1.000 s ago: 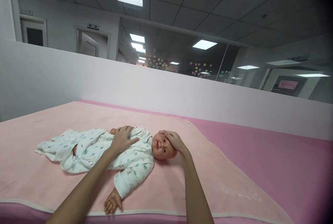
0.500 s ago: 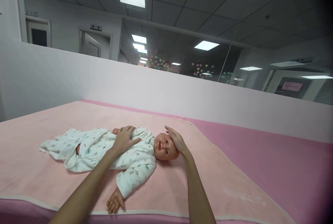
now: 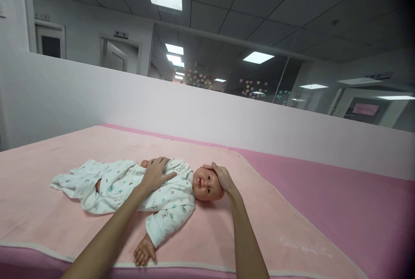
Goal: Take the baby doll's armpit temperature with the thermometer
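A baby doll [image 3: 171,192] in a white printed outfit lies on its back on a light pink mat [image 3: 259,227], its head to the right and its legs to the left. My left hand [image 3: 157,175] rests flat on the doll's chest, fingers spread, holding nothing. Against the top of the doll's head [image 3: 204,184] lies my right hand [image 3: 222,177], its palm on the head and its fingers laid along the far side. One doll hand [image 3: 144,251] sticks out of its sleeve near the mat's front edge.
Behind the mat runs a low white wall [image 3: 194,115] with glass above it. A darker pink surface [image 3: 340,197] shows at the right, beyond the mat's edge.
The fingers of my right hand have come down onto the doll's head from a slightly raised position. My left hand stays on the chest.
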{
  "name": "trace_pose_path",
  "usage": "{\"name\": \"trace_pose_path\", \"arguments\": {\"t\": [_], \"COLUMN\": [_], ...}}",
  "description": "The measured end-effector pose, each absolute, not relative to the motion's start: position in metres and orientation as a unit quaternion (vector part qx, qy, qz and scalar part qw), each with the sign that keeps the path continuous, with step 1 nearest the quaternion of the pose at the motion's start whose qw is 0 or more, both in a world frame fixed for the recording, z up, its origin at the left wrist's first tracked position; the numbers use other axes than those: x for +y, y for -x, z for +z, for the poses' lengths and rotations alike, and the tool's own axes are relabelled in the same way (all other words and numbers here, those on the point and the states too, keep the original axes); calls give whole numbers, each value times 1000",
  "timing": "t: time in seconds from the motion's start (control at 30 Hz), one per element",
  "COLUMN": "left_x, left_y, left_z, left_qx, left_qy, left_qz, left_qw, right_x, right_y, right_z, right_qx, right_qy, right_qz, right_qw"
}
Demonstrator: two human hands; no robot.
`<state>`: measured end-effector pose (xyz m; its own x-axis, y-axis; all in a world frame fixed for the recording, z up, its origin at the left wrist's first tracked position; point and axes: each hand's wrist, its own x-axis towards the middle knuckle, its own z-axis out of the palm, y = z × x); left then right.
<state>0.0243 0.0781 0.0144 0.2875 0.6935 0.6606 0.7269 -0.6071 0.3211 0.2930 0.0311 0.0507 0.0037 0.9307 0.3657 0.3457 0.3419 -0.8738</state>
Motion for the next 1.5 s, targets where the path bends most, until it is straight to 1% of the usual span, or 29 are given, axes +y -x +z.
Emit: {"name": "trace_pose_path", "arguments": {"t": [0.3, 0.53, 0.8, 1.03, 1.3, 1.5], "left_x": [79, 79, 79, 79, 77, 77], "left_y": [-24, -24, -24, -24, -24, -24], "left_z": [14, 13, 14, 14, 15, 15], "left_qx": [-443, -444, -439, -441, -441, -440], "left_qy": [801, 801, 804, 802, 803, 803], "left_qz": [-401, -401, -401, -403, -400, -401], "left_qw": [20, 22, 22, 20, 17, 17], "right_x": [29, 28, 28, 25, 30, 28], "right_y": [-292, -292, -292, -290, -292, -291], "right_z": [51, 51, 52, 54, 49, 51], "right_qx": [-632, -640, -628, -645, -626, -632], "right_qy": [484, 479, 476, 482, 474, 479], "right_qz": [276, 304, 297, 294, 289, 293], "right_qw": [539, 518, 540, 515, 548, 534]}}
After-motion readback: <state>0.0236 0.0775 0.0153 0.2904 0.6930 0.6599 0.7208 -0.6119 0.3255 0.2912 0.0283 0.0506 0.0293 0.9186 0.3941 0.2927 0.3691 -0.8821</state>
